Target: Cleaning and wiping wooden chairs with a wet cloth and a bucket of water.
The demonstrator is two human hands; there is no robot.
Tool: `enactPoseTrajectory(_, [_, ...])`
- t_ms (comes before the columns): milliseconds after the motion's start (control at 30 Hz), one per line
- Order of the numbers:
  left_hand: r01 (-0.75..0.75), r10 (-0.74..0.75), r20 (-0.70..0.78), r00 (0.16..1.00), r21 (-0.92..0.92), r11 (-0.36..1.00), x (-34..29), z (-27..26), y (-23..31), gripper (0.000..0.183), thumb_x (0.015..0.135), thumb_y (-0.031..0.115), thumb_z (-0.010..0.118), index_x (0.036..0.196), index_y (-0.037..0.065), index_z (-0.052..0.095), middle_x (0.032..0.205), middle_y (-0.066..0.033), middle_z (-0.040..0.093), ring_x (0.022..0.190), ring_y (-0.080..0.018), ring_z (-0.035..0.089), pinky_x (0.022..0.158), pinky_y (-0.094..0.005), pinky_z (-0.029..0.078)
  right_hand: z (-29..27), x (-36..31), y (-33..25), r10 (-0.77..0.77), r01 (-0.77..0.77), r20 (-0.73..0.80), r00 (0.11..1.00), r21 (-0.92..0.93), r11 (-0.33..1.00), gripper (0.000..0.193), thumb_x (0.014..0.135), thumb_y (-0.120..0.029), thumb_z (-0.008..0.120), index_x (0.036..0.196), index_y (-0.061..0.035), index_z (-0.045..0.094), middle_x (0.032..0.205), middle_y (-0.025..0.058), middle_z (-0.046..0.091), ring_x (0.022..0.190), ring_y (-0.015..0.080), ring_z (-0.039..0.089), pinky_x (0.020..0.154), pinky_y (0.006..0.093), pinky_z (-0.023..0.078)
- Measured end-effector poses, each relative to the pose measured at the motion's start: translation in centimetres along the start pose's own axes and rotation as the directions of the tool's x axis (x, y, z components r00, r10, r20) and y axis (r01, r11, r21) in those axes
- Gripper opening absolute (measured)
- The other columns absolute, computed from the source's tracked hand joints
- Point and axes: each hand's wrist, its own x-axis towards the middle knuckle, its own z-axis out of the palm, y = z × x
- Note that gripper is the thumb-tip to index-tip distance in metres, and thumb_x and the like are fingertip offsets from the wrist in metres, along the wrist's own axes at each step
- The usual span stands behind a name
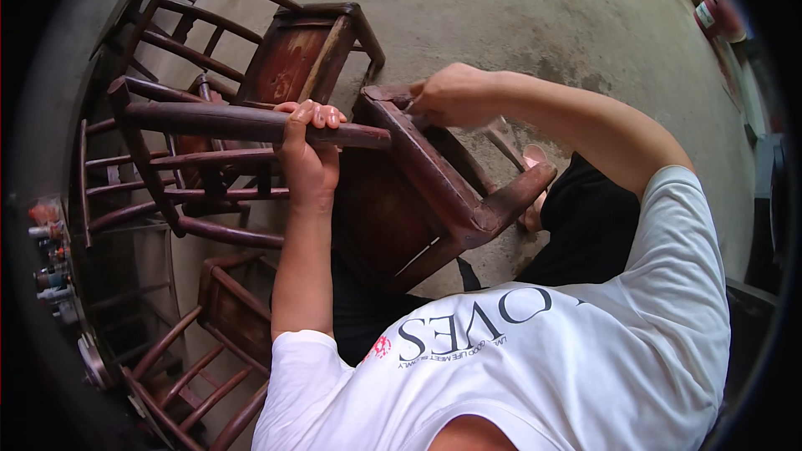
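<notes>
Toward the floor's [510, 17] left edge, our left hand [312, 140] clasps the likely heavy chair's [391, 200] handy bar [209, 119]; we can't tell our right hand's [458, 93] grip.

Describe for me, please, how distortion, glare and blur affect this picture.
Head view: the rim falls to black and edges near it bend; head view: soft sheen lies along the held dark reddish-brown wooden chair; head view: the small multicoloured items at the left edge look blurred.
</notes>
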Motion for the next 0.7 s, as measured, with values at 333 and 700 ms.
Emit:
enactPoseTrajectory(333, [-0.011, 0.011, 0.000, 1.000, 0.021, 1.000, 0.0, -0.5, 0.2, 0.010, 0.084, 0.005, 0.055, 0.086, 0.012, 0.047, 0.066, -0.0022, 0.046, 0.066, -0.0169, 0.050, 0.073, -0.0363, 0.046, 0.9, -1.2, -1.1, -0.096, 0.096, -0.009, 0.995, 0.021, 0.995, 0.022, 0.075, -0.015, 0.053, 0.094, -0.0111, 0.063, 0.091, 0.0096, 0.059, 0.080, 0.0310, 0.059, 0.066, 0.0430, 0.048])
enactPoseTrajectory(700, [-0.024, 0.024, 0.008, 1.000, 0.040, 0.999, 0.0, -0.3, 0.2, 0.009, 0.084, 0.005, 0.054, 0.085, 0.011, 0.048, 0.066, -0.0030, 0.047, 0.066, -0.0173, 0.050, 0.070, -0.0355, 0.046, 0.2, -0.4, -1.4, -0.050, 0.049, -0.005, 0.999, -0.162, 0.986, 0.028, 0.073, -0.014, 0.053, 0.100, -0.0123, 0.062, 0.094, 0.0101, 0.060, 0.076, 0.0322, 0.060, 0.064, 0.0431, 0.048])
